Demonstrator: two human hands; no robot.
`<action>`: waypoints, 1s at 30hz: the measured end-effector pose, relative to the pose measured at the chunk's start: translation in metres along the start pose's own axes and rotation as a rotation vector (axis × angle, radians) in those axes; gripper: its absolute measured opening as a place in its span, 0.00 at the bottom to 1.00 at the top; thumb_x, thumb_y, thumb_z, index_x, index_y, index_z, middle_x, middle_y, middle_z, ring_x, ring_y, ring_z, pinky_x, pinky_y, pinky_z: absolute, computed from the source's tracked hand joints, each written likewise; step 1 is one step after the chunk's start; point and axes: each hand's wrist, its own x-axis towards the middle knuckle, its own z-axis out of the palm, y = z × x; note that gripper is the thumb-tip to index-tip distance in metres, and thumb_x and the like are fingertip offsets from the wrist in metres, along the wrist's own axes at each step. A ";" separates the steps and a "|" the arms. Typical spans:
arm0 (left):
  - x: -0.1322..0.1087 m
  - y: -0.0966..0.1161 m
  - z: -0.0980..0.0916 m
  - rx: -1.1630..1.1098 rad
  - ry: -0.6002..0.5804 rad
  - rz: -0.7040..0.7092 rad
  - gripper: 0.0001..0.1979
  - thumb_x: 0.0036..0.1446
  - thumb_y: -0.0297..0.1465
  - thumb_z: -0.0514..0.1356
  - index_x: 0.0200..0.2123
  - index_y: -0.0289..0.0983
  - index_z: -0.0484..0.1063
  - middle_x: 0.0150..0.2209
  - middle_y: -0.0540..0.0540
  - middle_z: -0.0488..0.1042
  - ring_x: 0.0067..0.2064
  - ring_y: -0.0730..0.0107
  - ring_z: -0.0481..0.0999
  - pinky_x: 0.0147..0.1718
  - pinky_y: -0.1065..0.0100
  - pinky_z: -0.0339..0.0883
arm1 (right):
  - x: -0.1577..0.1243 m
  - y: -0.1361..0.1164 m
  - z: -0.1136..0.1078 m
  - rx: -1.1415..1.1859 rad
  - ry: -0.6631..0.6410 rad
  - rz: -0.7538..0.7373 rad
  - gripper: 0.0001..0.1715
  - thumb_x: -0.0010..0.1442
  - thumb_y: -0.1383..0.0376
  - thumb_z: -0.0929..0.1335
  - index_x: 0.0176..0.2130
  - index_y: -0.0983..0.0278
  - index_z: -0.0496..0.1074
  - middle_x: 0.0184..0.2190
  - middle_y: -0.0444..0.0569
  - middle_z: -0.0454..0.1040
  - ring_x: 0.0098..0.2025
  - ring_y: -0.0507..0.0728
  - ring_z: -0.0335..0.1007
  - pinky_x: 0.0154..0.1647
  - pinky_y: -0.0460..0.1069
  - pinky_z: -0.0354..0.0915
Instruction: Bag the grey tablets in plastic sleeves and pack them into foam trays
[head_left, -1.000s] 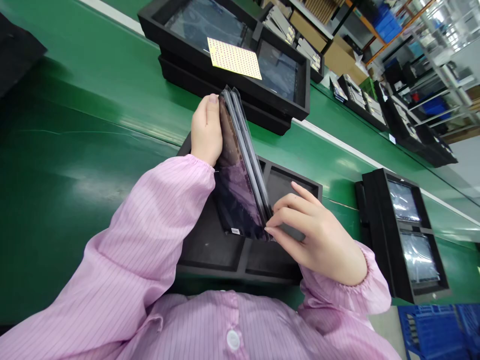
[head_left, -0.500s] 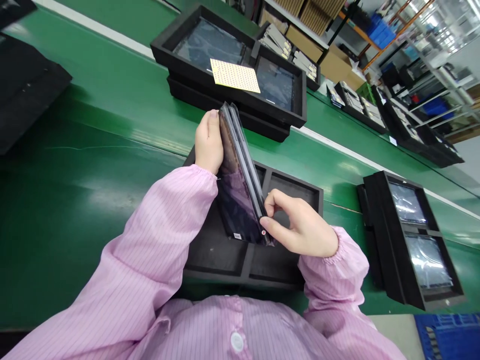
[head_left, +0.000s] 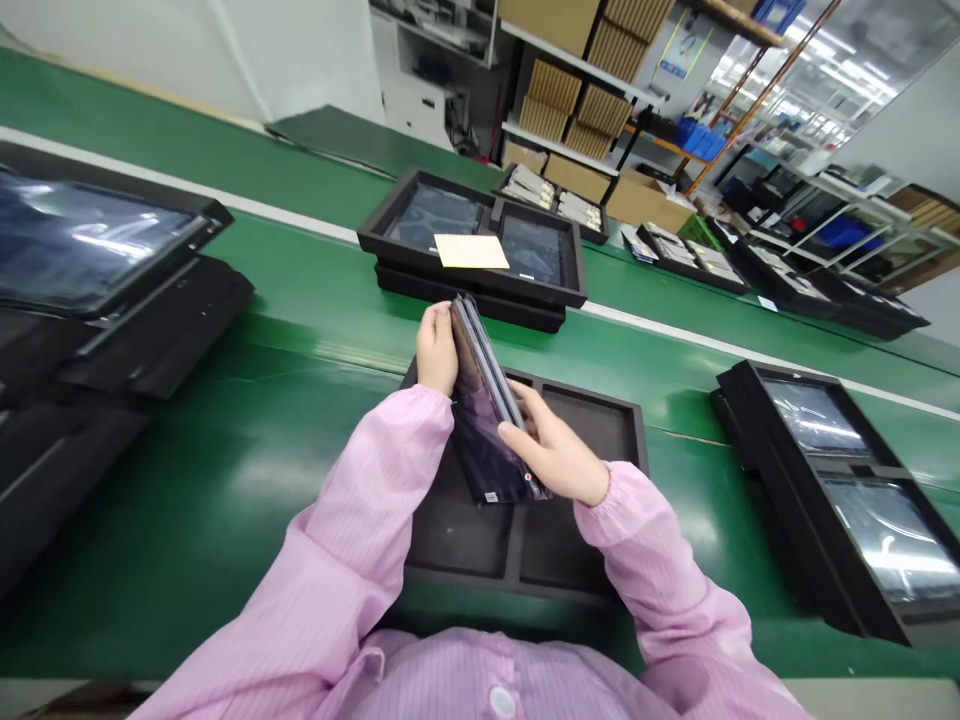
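Note:
My left hand (head_left: 436, 350) is closed around the upper end of two dark, glossy tablets (head_left: 484, 430) in plastic film. They are pressed together and tilted up on edge, grey sides showing. My right hand (head_left: 556, 452) grips their lower right part, thumb on the near edge, the other fingers partly hidden behind. A small red-marked sticker and a white label show at the lower end. Beneath them lies a black divided tray (head_left: 514, 575), its visible compartments bare.
Beyond the tablets, stacked black trays (head_left: 480, 300) hold dark screens, with a yellowish dotted sheet (head_left: 472, 251) on top. More screen-filled trays stand at the left (head_left: 161, 330) and right (head_left: 806, 500). The green table (head_left: 300, 470) runs beneath everything.
My right hand has shifted from pinching the tablets' lower corner to a fuller grip higher along their edge. The view has tilted up and turned left, showing more of the left trays.

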 end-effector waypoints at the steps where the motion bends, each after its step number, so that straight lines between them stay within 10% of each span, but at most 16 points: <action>1: -0.001 0.003 0.000 0.004 0.005 -0.019 0.16 0.64 0.47 0.55 0.33 0.41 0.70 0.35 0.47 0.76 0.43 0.63 0.77 0.49 0.66 0.70 | -0.002 -0.003 0.004 -0.036 0.012 -0.020 0.35 0.66 0.57 0.67 0.66 0.63 0.54 0.60 0.61 0.71 0.50 0.59 0.78 0.52 0.56 0.73; 11: -0.023 0.045 -0.010 0.129 -0.066 0.248 0.15 0.60 0.47 0.54 0.34 0.42 0.71 0.31 0.48 0.76 0.35 0.63 0.76 0.37 0.65 0.68 | -0.035 -0.018 0.043 -0.837 0.513 -0.202 0.02 0.61 0.68 0.66 0.36 0.63 0.66 0.33 0.52 0.71 0.32 0.62 0.76 0.28 0.53 0.74; 17: -0.017 0.061 -0.018 0.031 -0.143 0.300 0.14 0.58 0.45 0.57 0.29 0.42 0.72 0.31 0.48 0.78 0.36 0.62 0.78 0.40 0.64 0.70 | -0.058 -0.007 0.058 -0.795 0.691 -0.288 0.18 0.68 0.67 0.61 0.53 0.73 0.69 0.35 0.54 0.72 0.28 0.61 0.77 0.26 0.53 0.76; 22: -0.005 0.057 -0.015 -0.084 -0.054 -0.238 0.12 0.60 0.39 0.58 0.27 0.40 0.72 0.31 0.46 0.79 0.40 0.61 0.80 0.46 0.62 0.72 | -0.072 0.009 0.058 -0.631 0.748 -0.292 0.25 0.70 0.64 0.61 0.62 0.70 0.69 0.37 0.55 0.74 0.30 0.61 0.79 0.27 0.52 0.76; 26: -0.004 0.057 -0.014 -0.254 -0.375 -0.643 0.19 0.65 0.42 0.54 0.34 0.34 0.77 0.24 0.45 0.77 0.25 0.65 0.76 0.30 0.64 0.70 | -0.074 0.037 0.042 -0.397 0.854 -0.275 0.25 0.67 0.61 0.65 0.60 0.64 0.74 0.41 0.56 0.80 0.41 0.62 0.82 0.41 0.52 0.79; 30: -0.019 0.065 -0.009 -0.479 -0.601 -0.851 0.22 0.71 0.38 0.46 0.40 0.30 0.75 0.21 0.48 0.76 0.24 0.70 0.73 0.34 0.68 0.67 | -0.077 0.062 0.021 -0.290 0.906 -0.280 0.25 0.66 0.53 0.66 0.53 0.66 0.79 0.45 0.59 0.83 0.45 0.65 0.82 0.46 0.56 0.79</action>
